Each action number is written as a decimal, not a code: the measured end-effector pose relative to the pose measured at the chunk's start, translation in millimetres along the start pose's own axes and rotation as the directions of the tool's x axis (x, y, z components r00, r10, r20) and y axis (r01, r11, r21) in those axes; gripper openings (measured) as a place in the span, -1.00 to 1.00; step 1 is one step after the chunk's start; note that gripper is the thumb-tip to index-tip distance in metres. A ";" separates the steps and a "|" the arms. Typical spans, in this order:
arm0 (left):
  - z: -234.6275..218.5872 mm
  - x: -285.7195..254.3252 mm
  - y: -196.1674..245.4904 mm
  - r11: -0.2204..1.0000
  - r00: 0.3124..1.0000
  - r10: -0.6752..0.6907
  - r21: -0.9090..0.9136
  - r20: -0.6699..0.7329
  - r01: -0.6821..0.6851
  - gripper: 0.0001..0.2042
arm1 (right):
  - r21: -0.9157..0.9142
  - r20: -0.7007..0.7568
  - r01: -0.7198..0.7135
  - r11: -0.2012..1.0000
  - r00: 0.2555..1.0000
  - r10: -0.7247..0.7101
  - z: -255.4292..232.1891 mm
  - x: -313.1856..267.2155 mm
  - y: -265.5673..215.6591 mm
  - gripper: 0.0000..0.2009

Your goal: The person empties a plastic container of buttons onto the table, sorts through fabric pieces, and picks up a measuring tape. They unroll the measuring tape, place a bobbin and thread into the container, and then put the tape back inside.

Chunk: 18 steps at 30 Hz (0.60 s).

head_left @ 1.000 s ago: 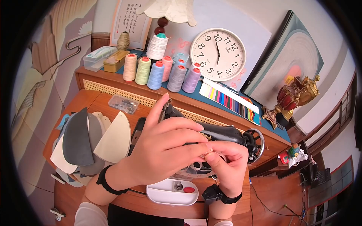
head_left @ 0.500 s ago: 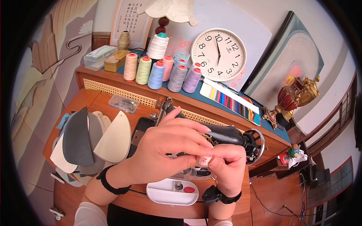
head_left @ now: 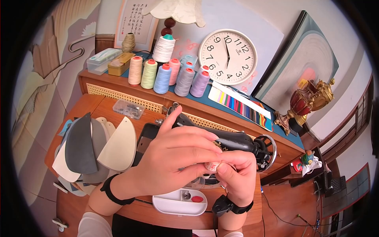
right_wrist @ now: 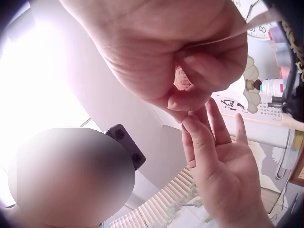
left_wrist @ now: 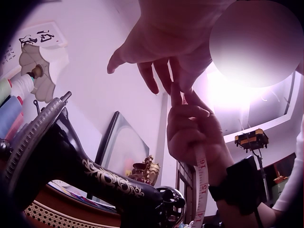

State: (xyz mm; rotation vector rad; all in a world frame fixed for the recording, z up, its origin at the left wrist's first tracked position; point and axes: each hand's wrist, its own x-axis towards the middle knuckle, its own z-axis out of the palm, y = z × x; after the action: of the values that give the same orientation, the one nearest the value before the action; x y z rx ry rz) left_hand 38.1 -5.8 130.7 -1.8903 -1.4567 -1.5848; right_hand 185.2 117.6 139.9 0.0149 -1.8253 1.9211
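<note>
My right hand grips a white tape measure with red numbers, thumb and forefinger pinching a small coiled part of it. A loose length of tape hangs below that hand in the left wrist view. My left hand comes in from the other side, its thumb and fingertips pinching at the coil and one finger raised. In the right wrist view a bit of red-printed tape shows inside the right hand's curled fingers. Both hands are over a black sewing machine with gold ornament, partly hidden behind them.
A white tray with a bobbin and a red piece lies below the hands. Leather-like pieces are stacked at the left, near a clear parts box. Several thread cones and a clock stand on the shelf behind.
Earlier the tape's coil was mostly hidden by the fingers; now its printed face shows between the hands. The left hand's raised finger dipped, then lifted again.
</note>
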 end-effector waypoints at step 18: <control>-0.7 -1.6 2.7 0.997 0.996 -0.068 0.033 -0.054 0.070 -0.83 | -0.130 -0.116 0.197 0.972 0.970 -0.213 -0.3 5.9 10.3 -0.94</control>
State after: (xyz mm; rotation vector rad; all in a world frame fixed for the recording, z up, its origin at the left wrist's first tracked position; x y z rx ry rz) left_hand 40.1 -8.3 130.6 -1.7834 -1.5324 -1.6166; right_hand 176.4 120.0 132.1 0.0383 -1.7738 1.6325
